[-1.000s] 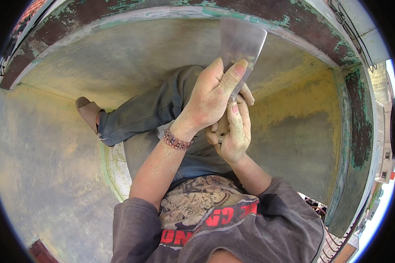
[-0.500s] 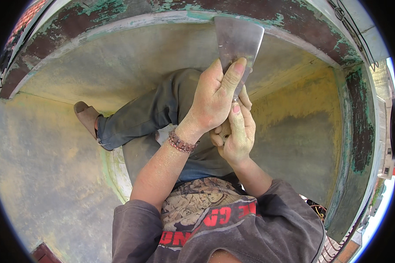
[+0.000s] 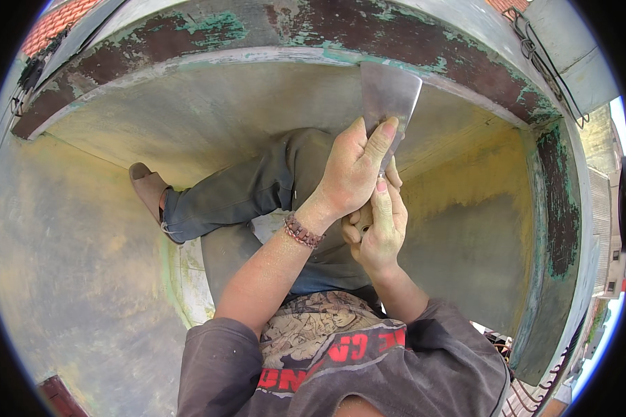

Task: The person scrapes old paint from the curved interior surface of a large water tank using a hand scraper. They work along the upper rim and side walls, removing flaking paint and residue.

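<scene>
Both of my hands grip one scraper (image 3: pixel 391 90) with a wide, flared metal blade. My left hand (image 3: pixel 348 167) is wrapped round the lower blade, its thumb lying on the metal. Below it, my right hand (image 3: pixel 382 229) closes on the handle, which is mostly hidden by the fingers. The blade points away from me, its far edge at the pale strip beneath the worn ledge (image 3: pixel 368 31); whether it touches cannot be made out. Pale dust coats both hands and the left forearm.
Brown and green paint flakes on the ledge and on the right-hand post (image 3: pixel 560 201). My bent leg (image 3: pixel 236 194) stretches left over the grey-yellow surface (image 3: pixel 69 257), ending in a sandal (image 3: pixel 148 191). Dark cables (image 3: pixel 539 55) hang at the upper right; a metal railing (image 3: pixel 535 396) stands lower right.
The ledge, the scraper and both hands sit lower in the picture, and the hands slightly further right. The grip on the scraper looks the same.
</scene>
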`<state>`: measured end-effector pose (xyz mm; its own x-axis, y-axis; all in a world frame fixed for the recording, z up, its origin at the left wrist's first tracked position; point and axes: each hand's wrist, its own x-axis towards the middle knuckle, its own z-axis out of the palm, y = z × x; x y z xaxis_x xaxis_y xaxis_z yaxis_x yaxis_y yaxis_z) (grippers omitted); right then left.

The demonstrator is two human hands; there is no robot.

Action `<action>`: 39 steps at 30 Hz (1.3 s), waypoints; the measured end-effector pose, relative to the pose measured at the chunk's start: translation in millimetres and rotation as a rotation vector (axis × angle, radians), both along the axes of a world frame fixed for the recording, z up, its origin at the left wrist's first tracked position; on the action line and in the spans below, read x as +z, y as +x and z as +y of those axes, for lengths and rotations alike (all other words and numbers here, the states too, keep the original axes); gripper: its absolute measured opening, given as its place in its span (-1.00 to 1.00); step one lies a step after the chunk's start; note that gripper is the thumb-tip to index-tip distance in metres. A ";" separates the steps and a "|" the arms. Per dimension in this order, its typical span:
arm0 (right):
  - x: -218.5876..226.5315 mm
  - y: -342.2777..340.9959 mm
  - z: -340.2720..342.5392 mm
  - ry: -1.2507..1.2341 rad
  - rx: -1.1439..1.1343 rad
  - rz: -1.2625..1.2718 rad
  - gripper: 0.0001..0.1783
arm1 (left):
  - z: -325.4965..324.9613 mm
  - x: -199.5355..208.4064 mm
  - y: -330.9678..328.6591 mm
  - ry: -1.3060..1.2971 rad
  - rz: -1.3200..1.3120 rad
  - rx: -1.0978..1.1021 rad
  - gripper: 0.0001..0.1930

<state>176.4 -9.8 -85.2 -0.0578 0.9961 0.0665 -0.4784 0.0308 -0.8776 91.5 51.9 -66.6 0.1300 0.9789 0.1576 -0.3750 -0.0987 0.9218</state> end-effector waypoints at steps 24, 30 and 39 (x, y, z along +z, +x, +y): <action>-18.7 -51.8 -36.5 -0.447 0.307 -0.557 -0.73 | -54.7 -79.1 -96.9 -0.396 -0.276 -0.128 -0.55; -12.0 -85.9 -36.6 -0.362 0.439 -0.472 -0.76 | -61.4 -77.9 -150.9 -0.413 -0.263 -0.135 -0.63; 17.7 -59.6 -56.6 -0.387 0.554 -0.218 -0.48 | -91.0 -38.8 -106.7 -0.283 -0.443 0.010 -0.54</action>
